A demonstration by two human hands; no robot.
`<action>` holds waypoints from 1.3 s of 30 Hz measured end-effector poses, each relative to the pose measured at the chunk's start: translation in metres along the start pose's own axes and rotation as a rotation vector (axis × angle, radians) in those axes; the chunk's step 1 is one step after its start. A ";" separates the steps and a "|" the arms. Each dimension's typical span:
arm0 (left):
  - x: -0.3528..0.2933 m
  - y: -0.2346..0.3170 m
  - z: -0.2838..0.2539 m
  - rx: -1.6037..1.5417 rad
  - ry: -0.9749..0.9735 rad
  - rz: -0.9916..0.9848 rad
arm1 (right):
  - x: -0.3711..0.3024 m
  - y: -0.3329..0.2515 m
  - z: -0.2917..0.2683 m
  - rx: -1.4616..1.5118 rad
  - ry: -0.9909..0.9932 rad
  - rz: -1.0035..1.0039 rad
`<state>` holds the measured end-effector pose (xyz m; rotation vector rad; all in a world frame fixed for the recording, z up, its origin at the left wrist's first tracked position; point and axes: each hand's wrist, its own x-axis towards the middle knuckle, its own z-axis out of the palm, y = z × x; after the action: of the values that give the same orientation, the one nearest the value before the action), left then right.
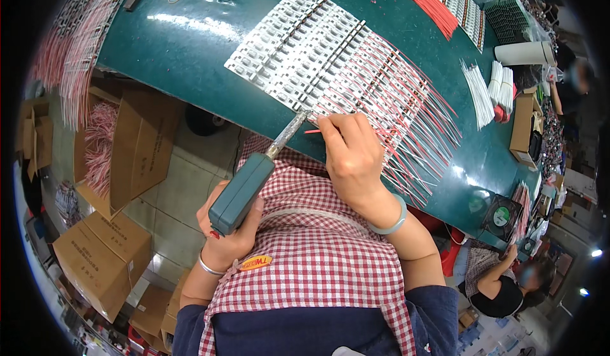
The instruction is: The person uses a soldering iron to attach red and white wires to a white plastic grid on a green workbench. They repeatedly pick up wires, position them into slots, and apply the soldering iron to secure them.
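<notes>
My left hand (222, 247) is wrapped round a green soldering gun (239, 192). Its metal barrel (289, 135) slants up to the near edge of a white circuit-board panel (270, 48). Just right of the tip, my right hand (353, 159) pinches a short red wire (312, 131) between thumb and fingers, low over the same edge. The panel lies on a green table (190, 57), with rows of small boards. From its right-hand rows many red and white wires (438, 134) fan out to the right. The exact contact at the tip is too small to tell.
A bundle of red wires (432, 6) and bundles of white wires (476, 95) lie at the right. Wired panels (82, 38) hang over the table's left end. Cardboard boxes (105, 264) stand below left. A small fan (502, 216) and another person (502, 280) are at the right.
</notes>
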<state>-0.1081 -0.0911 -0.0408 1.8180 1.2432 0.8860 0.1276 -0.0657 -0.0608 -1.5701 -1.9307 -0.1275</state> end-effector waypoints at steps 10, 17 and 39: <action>0.001 0.000 0.000 -0.016 -0.016 -0.050 | 0.000 0.005 0.004 -0.034 -0.015 -0.053; -0.015 -0.012 -0.004 -0.008 0.065 -0.032 | -0.001 0.002 0.005 -0.036 -0.023 -0.035; 0.030 0.010 -0.010 -0.354 0.390 -0.257 | 0.123 0.253 0.005 -0.344 0.151 0.038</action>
<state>-0.1035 -0.0633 -0.0232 1.2115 1.4117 1.2585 0.3451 0.1122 -0.0786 -1.7574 -1.8293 -0.5723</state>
